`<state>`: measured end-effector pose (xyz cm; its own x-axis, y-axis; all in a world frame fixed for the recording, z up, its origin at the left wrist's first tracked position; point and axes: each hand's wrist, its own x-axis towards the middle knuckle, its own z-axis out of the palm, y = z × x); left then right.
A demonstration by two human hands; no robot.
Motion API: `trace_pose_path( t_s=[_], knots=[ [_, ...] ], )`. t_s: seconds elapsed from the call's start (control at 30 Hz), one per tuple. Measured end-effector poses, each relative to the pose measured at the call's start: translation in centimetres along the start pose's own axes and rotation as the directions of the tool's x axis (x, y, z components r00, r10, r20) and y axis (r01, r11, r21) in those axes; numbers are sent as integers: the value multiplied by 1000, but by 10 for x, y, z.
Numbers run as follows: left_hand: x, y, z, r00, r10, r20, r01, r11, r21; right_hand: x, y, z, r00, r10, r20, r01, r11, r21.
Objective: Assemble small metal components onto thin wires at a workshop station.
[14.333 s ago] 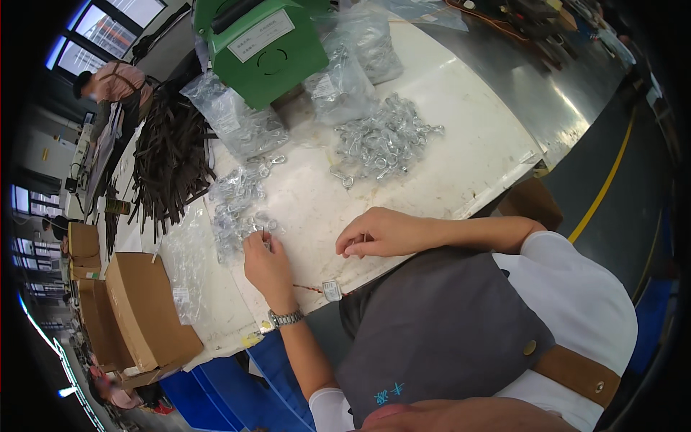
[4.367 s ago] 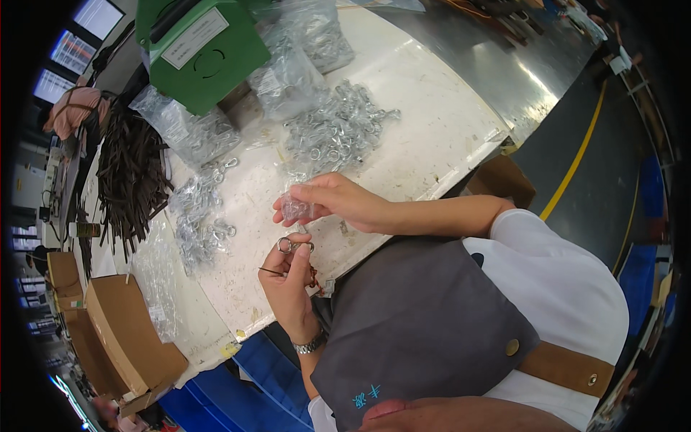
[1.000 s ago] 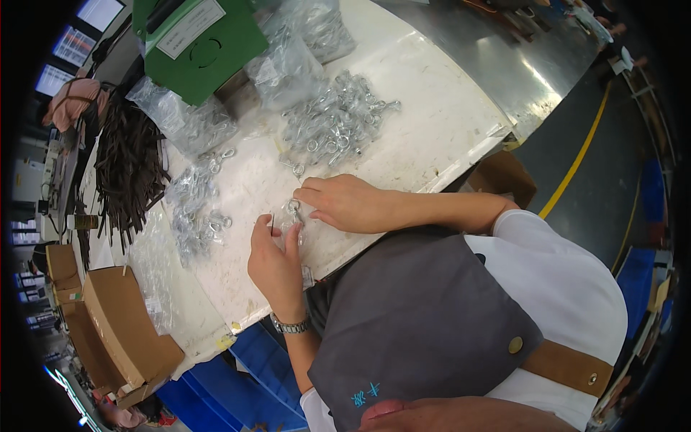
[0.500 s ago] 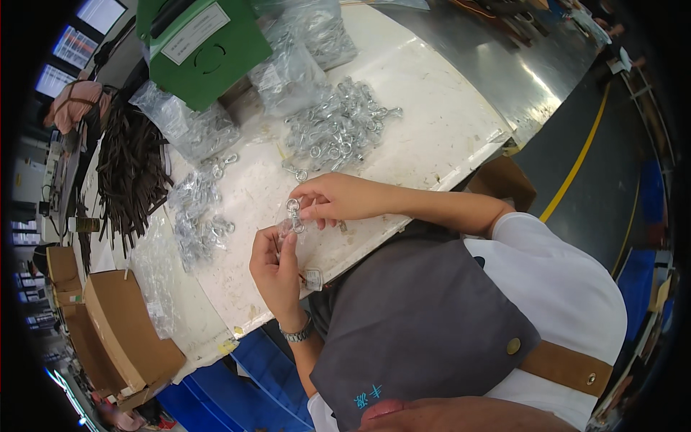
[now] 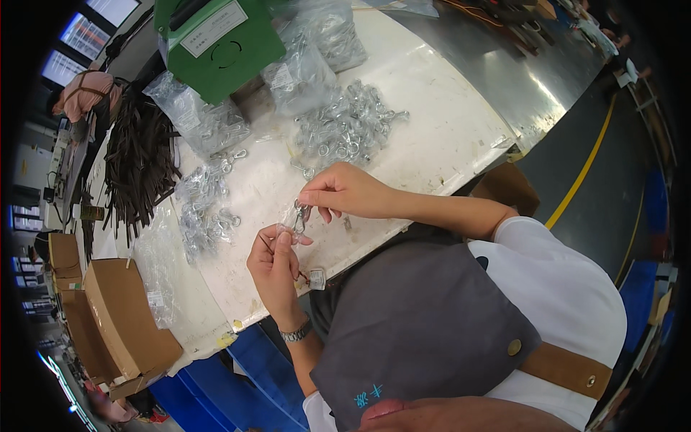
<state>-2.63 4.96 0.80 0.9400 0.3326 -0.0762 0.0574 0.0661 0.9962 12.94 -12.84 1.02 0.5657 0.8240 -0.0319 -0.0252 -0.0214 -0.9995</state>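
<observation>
My right hand (image 5: 351, 193) pinches the upper end of a shiny metal snap hook (image 5: 300, 218) over the near part of the white worktable (image 5: 273, 155). Just below it, thumb and fingers of my left hand (image 5: 275, 268) are closed on a small clear plastic bag (image 5: 286, 230). The hook's lower end is at the bag, but I cannot tell whether it is inside. Beyond my right hand lies a heap of loose snap hooks (image 5: 349, 126). Further left is a pile of hooks in clear bags (image 5: 205, 209). A small pale tag (image 5: 317, 279) with a reddish cord lies beside my left wrist.
A green metal box (image 5: 230, 57) stands at the back, with large plastic bags of hardware (image 5: 299, 83) beside it. Dark straps (image 5: 137, 165) hang in a bunch at the left. An open cardboard box (image 5: 129, 317) sits at the lower left. A person (image 5: 86, 93) bends over farther off.
My right fingers have shifted onto the snap hook's upper end, which was held up from below by my left hand. The clear bag now shows at my left fingertips.
</observation>
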Motion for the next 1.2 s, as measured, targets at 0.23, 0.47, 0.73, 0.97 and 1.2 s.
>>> trace_pose_path(
  t_s=[0.23, 0.47, 0.73, 0.97, 1.2],
  knots=[
    [-4, -21, 23, 988, -152, -1, 141, 922, -362, -5, -9, 3, 959, -282, -32, 222, 816, -534],
    [-4, -21, 31, 988, -134, 79, 155, 907, -391, -4, -18, 3, 936, -345, 69, 257, 536, -804],
    [-3, -22, 29, 987, -129, 93, 156, 904, -397, -4, -20, 5, 965, -220, -141, 128, 867, -481],
    [-5, -13, 31, 993, -115, 8, 111, 936, -333, -2, 10, 19, 989, 97, 108, -119, 967, 226],
    [-13, -19, 17, 987, -160, -5, 144, 904, -402, 1, 4, 11, 992, 100, -80, -63, 924, 378]
  ],
)
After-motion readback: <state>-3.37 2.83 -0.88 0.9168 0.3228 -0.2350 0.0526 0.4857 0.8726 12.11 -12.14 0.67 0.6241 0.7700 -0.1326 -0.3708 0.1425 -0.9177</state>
